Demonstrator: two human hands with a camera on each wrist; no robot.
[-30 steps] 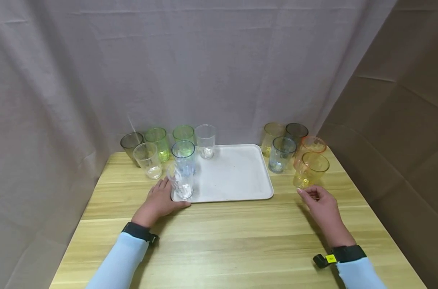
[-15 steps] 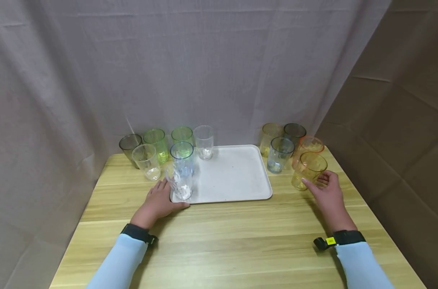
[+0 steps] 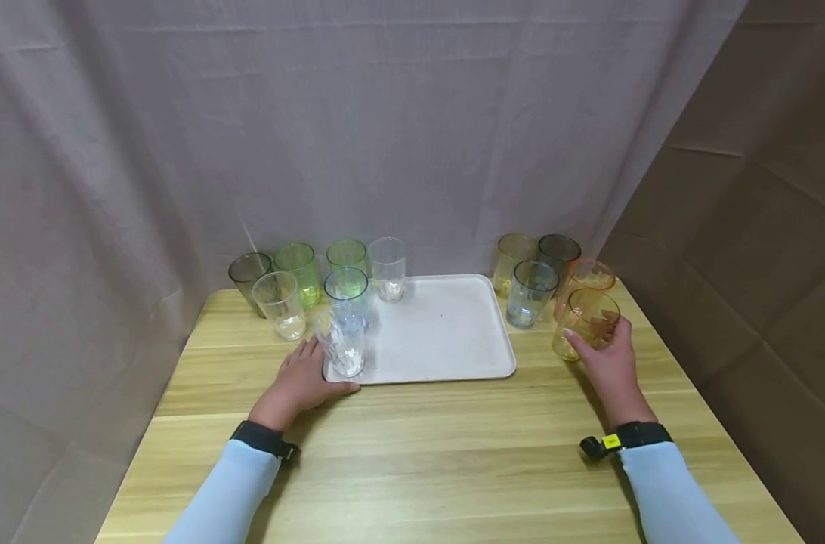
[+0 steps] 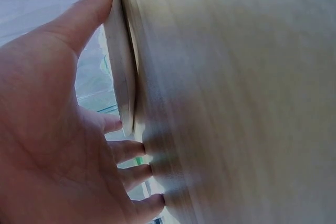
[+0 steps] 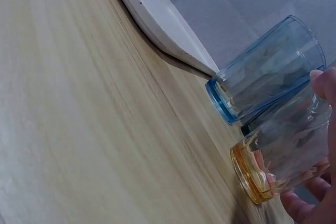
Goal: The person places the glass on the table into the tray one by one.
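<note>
My right hand (image 3: pixel 608 366) grips a yellow drinking glass (image 3: pixel 579 332) at the right of the table, thumb on its near side and fingers round the far side. In the right wrist view the glass's amber base (image 5: pixel 249 177) is close over the wood. My left hand (image 3: pixel 302 384) rests at the front left corner of a white tray (image 3: pixel 446 332), thumb along the front rim and fingers spread along the left side. A clear glass (image 3: pixel 347 351) stands on the tray right by that hand. Behind it are a blue-rimmed glass (image 3: pixel 347 298), a green glass and another clear glass (image 3: pixel 388 272).
Left of the tray stand a dark grey glass (image 3: pixel 249 279), a green glass (image 3: pixel 300 276) and a clear glass (image 3: pixel 281 306). Close to the yellow glass are a blue glass (image 3: pixel 529 298), an orange-rimmed glass (image 3: pixel 582 276), a dark glass (image 3: pixel 558 249) and an amber glass (image 3: pixel 511 264). Curtains enclose the table.
My right hand has moved up to the yellow glass and its fingers have closed round it. The left hand stays at the tray corner.
</note>
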